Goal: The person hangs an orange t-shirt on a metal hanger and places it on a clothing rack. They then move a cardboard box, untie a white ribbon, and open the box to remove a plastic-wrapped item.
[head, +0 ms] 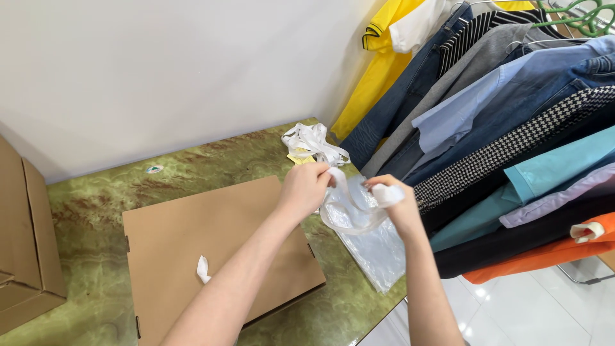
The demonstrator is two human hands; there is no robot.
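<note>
Pinching a white plastic strip point(349, 208), the left hand point(304, 189) and right hand point(394, 202) have their fingers clamped on its two ends, and it sags between them. Below the fingers lie a clear plastic bag point(378, 253) and a flat cardboard box point(211, 250) on the green marbled bench point(90, 205); hanging clothes point(512, 128) crowd just beyond the right fingers.

head view, looking down, close over table point(96, 211)

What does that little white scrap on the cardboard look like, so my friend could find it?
Start at the green marbled table and find the big flat cardboard box lying on it. Near the box's front part, beside the person's left forearm, sits a small white scrap. It is crumpled and lies alone, unlike the white strip pile by the wall or the clear plastic bag.
</note>
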